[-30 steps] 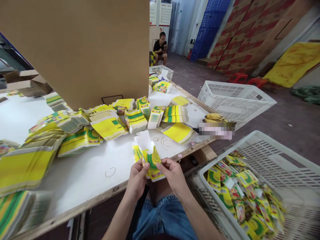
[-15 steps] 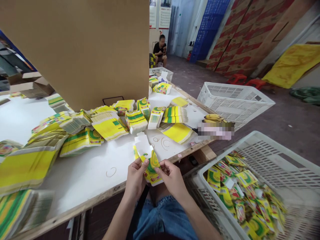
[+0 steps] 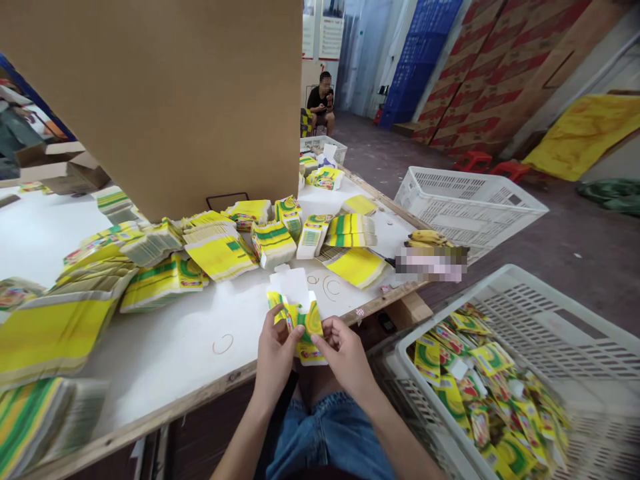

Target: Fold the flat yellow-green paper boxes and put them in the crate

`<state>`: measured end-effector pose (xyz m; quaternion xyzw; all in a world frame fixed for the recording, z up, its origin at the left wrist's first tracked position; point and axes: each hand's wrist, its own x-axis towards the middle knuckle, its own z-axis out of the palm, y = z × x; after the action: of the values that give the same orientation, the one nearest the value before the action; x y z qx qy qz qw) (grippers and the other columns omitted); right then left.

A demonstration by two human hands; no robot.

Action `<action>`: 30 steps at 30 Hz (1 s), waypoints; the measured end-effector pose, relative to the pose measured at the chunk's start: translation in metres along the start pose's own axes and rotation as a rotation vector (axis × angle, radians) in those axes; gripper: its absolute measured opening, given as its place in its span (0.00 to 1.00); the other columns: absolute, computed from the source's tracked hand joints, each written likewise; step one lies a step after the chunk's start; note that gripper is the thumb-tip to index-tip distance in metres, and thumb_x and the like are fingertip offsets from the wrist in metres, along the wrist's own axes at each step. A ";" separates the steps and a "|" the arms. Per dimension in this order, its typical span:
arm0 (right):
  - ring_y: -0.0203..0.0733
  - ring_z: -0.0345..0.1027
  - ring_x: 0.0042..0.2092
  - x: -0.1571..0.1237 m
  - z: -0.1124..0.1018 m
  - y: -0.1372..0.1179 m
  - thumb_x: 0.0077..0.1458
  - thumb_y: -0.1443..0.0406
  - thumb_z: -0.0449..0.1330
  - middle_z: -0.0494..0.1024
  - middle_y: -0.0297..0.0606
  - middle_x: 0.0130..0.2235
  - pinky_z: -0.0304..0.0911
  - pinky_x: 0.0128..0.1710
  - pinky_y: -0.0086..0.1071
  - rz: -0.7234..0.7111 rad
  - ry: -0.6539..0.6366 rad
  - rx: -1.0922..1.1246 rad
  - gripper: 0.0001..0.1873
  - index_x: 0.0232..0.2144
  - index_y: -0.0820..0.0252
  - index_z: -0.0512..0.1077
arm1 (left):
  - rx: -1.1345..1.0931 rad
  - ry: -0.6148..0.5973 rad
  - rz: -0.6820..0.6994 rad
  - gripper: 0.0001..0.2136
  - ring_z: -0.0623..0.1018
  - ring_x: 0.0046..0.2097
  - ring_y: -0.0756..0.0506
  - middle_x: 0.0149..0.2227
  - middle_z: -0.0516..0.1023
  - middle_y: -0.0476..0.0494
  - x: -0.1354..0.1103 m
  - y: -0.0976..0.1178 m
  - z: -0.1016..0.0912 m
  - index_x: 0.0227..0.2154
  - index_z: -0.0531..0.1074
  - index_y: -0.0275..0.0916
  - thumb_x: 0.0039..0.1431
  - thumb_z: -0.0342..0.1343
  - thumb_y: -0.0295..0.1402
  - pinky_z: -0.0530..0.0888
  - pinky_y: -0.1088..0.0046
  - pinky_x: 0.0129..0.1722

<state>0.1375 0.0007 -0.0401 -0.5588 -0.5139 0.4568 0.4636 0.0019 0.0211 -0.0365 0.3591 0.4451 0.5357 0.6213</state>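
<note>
Between my hands, over the table's front edge, is a yellow and green printed carton (image 3: 313,317) with white flaps raised at its far end. My left hand (image 3: 277,350) grips its left side, thumb on the printed face and the index finger lifted along the left panel. On the right edge, my right hand (image 3: 345,347) pinches the carton between thumb and curled fingers. Beyond it lie stacks of flat yellow cartons (image 3: 220,257) and a bundle of them on edge (image 3: 273,243).
A white crate (image 3: 510,273) at my right holds many yellow packets (image 3: 495,380). Another white crate (image 3: 470,200) stands behind it. Bananas (image 3: 427,238) lie at the table's right edge. A tall cardboard sheet (image 3: 200,100) rises at the back. A person (image 3: 320,103) sits far off.
My left index finger has lifted and the left hand has shifted slightly right along the carton. The carton's left panel now stands more folded up. My right hand keeps its hold.
</note>
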 end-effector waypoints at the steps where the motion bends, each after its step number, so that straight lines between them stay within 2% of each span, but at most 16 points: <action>1: 0.36 0.67 0.27 0.000 -0.002 -0.001 0.54 0.62 0.61 0.77 0.35 0.32 0.63 0.28 0.29 -0.006 -0.002 0.015 0.09 0.37 0.58 0.68 | 0.012 -0.043 0.007 0.26 0.82 0.39 0.44 0.38 0.82 0.45 -0.001 0.001 -0.001 0.51 0.58 0.43 0.52 0.64 0.34 0.76 0.70 0.39; 4: 0.35 0.68 0.28 0.001 -0.008 -0.006 0.56 0.62 0.60 0.77 0.38 0.41 0.65 0.30 0.30 -0.055 -0.025 0.083 0.21 0.51 0.55 0.63 | 0.001 -0.160 -0.021 0.28 0.81 0.40 0.43 0.42 0.81 0.42 -0.005 0.006 -0.004 0.54 0.52 0.46 0.56 0.61 0.34 0.76 0.69 0.39; 7: 0.36 0.70 0.30 0.001 -0.015 -0.011 0.59 0.60 0.58 0.74 0.38 0.42 0.67 0.33 0.31 -0.075 -0.083 0.189 0.23 0.55 0.53 0.61 | 0.010 -0.262 -0.038 0.29 0.81 0.41 0.43 0.44 0.80 0.41 -0.008 0.014 -0.005 0.58 0.50 0.47 0.58 0.60 0.34 0.75 0.69 0.40; 10: 0.36 0.70 0.32 0.002 -0.023 -0.016 0.59 0.60 0.58 0.73 0.36 0.39 0.66 0.32 0.30 -0.062 -0.157 0.240 0.22 0.55 0.52 0.61 | 0.005 -0.364 -0.058 0.28 0.81 0.42 0.42 0.43 0.80 0.40 -0.009 0.019 -0.008 0.58 0.53 0.46 0.59 0.59 0.33 0.74 0.69 0.41; 13: 0.36 0.68 0.32 0.002 -0.031 -0.020 0.60 0.60 0.57 0.72 0.32 0.33 0.63 0.32 0.28 -0.068 -0.230 0.197 0.19 0.52 0.53 0.62 | -0.041 -0.476 -0.103 0.22 0.80 0.42 0.42 0.40 0.80 0.41 -0.009 0.018 -0.014 0.53 0.59 0.43 0.58 0.60 0.32 0.74 0.69 0.40; 17: 0.36 0.63 0.30 0.002 -0.040 -0.026 0.62 0.59 0.55 0.69 0.30 0.28 0.58 0.30 0.28 -0.111 -0.321 0.065 0.08 0.39 0.57 0.67 | -0.104 -0.575 -0.142 0.18 0.80 0.39 0.45 0.38 0.80 0.44 -0.011 0.011 -0.018 0.48 0.62 0.43 0.58 0.60 0.30 0.73 0.70 0.39; 19: 0.35 0.60 0.29 0.002 -0.042 -0.028 0.63 0.58 0.53 0.67 0.30 0.27 0.56 0.29 0.28 -0.141 -0.292 -0.012 0.11 0.33 0.58 0.68 | -0.116 -0.591 -0.155 0.19 0.80 0.39 0.45 0.39 0.80 0.44 -0.013 0.011 -0.018 0.50 0.61 0.44 0.58 0.60 0.30 0.73 0.70 0.40; 21: 0.36 0.60 0.29 0.002 -0.042 -0.027 0.63 0.58 0.53 0.67 0.31 0.26 0.56 0.30 0.29 -0.183 -0.229 -0.075 0.13 0.29 0.59 0.69 | -0.130 -0.591 -0.172 0.27 0.80 0.40 0.44 0.41 0.80 0.44 -0.014 0.011 -0.017 0.56 0.55 0.48 0.58 0.60 0.29 0.73 0.69 0.41; 23: 0.38 0.63 0.32 0.002 -0.040 -0.023 0.63 0.59 0.54 0.70 0.33 0.29 0.58 0.33 0.30 -0.205 -0.178 -0.078 0.12 0.30 0.58 0.70 | -0.137 -0.577 -0.182 0.35 0.80 0.42 0.43 0.42 0.80 0.43 -0.014 0.011 -0.016 0.62 0.48 0.50 0.57 0.61 0.29 0.73 0.68 0.41; 24: 0.39 0.65 0.33 0.003 -0.038 -0.021 0.62 0.58 0.55 0.72 0.34 0.31 0.60 0.35 0.30 -0.195 -0.147 -0.038 0.10 0.34 0.57 0.70 | -0.134 -0.565 -0.182 0.36 0.80 0.43 0.42 0.42 0.80 0.43 -0.014 0.010 -0.015 0.62 0.48 0.50 0.56 0.61 0.29 0.73 0.68 0.41; 25: 0.39 0.66 0.34 0.003 -0.037 -0.019 0.61 0.58 0.56 0.73 0.34 0.33 0.61 0.35 0.30 -0.174 -0.104 0.018 0.08 0.39 0.56 0.69 | -0.125 -0.551 -0.179 0.35 0.80 0.43 0.42 0.42 0.80 0.42 -0.013 0.009 -0.015 0.62 0.50 0.49 0.56 0.62 0.29 0.73 0.69 0.41; 27: 0.39 0.67 0.34 0.004 -0.037 -0.016 0.61 0.57 0.56 0.75 0.35 0.36 0.63 0.36 0.31 -0.130 0.014 0.105 0.15 0.48 0.54 0.65 | -0.088 -0.515 -0.164 0.29 0.80 0.43 0.42 0.43 0.80 0.40 -0.011 0.006 -0.015 0.59 0.57 0.45 0.56 0.62 0.30 0.74 0.70 0.40; 29: 0.40 0.68 0.36 0.005 -0.039 -0.016 0.61 0.55 0.55 0.75 0.36 0.37 0.63 0.38 0.31 -0.107 0.079 0.097 0.16 0.48 0.55 0.67 | -0.034 -0.474 -0.146 0.25 0.81 0.42 0.42 0.44 0.80 0.39 -0.008 0.002 -0.014 0.56 0.60 0.44 0.56 0.61 0.31 0.74 0.70 0.39; 30: 0.40 0.67 0.36 0.006 -0.040 -0.016 0.61 0.55 0.54 0.74 0.36 0.35 0.62 0.37 0.31 -0.092 0.061 0.070 0.15 0.45 0.57 0.69 | -0.004 -0.453 -0.135 0.24 0.81 0.41 0.42 0.44 0.80 0.39 -0.008 0.001 -0.013 0.55 0.61 0.44 0.56 0.61 0.31 0.74 0.71 0.38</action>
<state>0.1752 0.0054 -0.0178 -0.5318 -0.5085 0.4355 0.5186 -0.0110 0.0134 -0.0386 0.4385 0.3163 0.3996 0.7403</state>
